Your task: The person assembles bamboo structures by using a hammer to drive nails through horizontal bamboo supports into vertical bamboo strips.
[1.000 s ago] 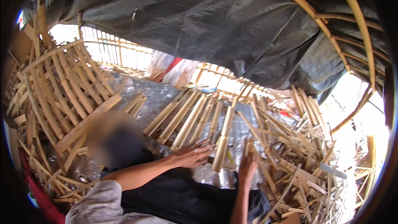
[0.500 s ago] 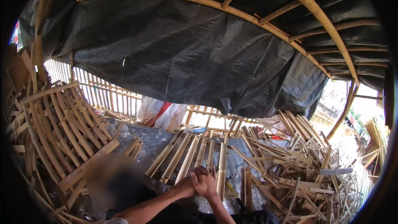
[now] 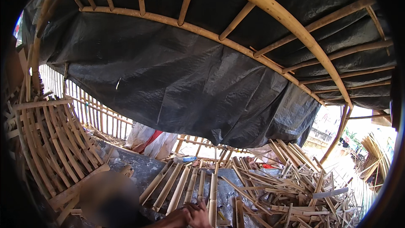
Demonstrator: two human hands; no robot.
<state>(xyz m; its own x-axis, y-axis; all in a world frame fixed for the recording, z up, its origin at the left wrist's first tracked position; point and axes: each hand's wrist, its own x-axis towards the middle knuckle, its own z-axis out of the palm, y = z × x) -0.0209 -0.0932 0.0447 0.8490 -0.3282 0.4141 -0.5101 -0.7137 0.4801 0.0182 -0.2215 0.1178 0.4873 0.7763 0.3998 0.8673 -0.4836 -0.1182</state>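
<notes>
At the bottom edge, my left hand (image 3: 179, 217) and my right hand (image 3: 198, 215) are clasped together with their fingers folded over each other. No tool shows in either hand. Just beyond them, split bamboo strips (image 3: 179, 188) lie side by side on a grey sheet (image 3: 141, 173), pointing away from me. A longer upright-looking strip (image 3: 213, 194) runs close to the right hand. My wrists and forearms are partly cut off by the frame's lower edge.
Loose bamboo pieces (image 3: 291, 194) are heaped on the right. A slatted bamboo panel (image 3: 63, 139) leans at left, near a blurred round shape (image 3: 109, 198). Black plastic sheeting (image 3: 181, 84) hangs ahead under a bamboo roof frame (image 3: 270, 6). White sacks (image 3: 158, 145) stand by the fence.
The view has tilted upward, so the scene sits lower and slightly to the left. My hands stay clasped but now sit at the bottom edge, with less of the forearms showing.
</notes>
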